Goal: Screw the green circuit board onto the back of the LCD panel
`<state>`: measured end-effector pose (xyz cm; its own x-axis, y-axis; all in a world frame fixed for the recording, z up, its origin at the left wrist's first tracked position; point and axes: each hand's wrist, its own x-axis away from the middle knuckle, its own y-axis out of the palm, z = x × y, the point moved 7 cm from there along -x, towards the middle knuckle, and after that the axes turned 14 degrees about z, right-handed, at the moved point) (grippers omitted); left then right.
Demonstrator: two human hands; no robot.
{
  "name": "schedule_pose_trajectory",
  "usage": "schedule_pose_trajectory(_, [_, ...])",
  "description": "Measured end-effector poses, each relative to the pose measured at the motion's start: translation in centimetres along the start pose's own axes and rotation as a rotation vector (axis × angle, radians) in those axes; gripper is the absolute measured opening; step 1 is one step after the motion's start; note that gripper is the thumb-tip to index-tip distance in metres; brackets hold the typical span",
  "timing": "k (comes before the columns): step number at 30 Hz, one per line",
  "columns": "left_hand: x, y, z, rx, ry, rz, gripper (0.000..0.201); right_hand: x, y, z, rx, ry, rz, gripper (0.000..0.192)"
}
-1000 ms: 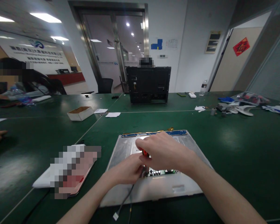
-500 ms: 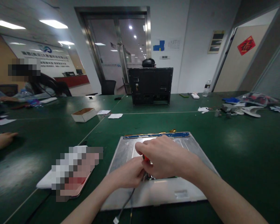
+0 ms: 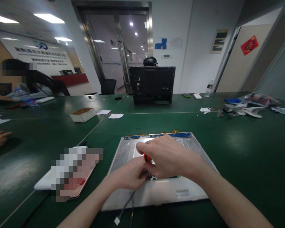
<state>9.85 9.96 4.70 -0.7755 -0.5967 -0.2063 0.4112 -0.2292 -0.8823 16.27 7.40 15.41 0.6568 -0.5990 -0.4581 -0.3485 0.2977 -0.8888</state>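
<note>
My right hand [image 3: 172, 156] is closed around a screwdriver, whose red and black handle [image 3: 147, 157] shows between thumb and fingers. Its tip is hidden. Against it, low beside the handle, my left hand [image 3: 130, 173] has its fingers curled inward; what they pinch is out of sight. Both hands are over a silvery flat display panel [image 3: 156, 198] lying on the green table. A blue circuit strip [image 3: 184, 135] runs along the panel's far edge. Beneath the hands, part of a small circuit board [image 3: 153, 178] shows. A grey cable [image 3: 127, 202] with a white plug trails toward me.
Left of the panel lie a white object [image 3: 44, 180] and a pink phone-like item [image 3: 77, 190], partly blurred out. Farther off are an open box [image 3: 83, 115], paper [image 3: 116, 116] and a black monitor-like unit [image 3: 152, 85]. A co-worker's hand [image 3: 0, 139] rests at far left.
The camera view has shifted slightly. Both hands stay in nearly the same place on the panel, with a little more of the screwdriver handle showing.
</note>
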Motion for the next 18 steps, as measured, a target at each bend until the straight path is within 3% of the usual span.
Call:
schedule_pose_trajectory(4, [0.09,-0.04,-0.02,-0.052,-0.004,-0.013,0.006,-0.19,0.2,0.26,0.034,0.031,0.004,0.016])
schedule_pose_trajectory(10, [0.1,0.0,0.13,0.042,-0.003,-0.016,0.005,-0.06,0.2,-0.2,0.001,0.008,-0.012,0.016])
schedule_pose_trajectory(18, [0.26,0.08,-0.57,-0.051,-0.078,-0.048,0.012,-0.13,0.13,0.24,0.031,0.028,0.005,0.016])
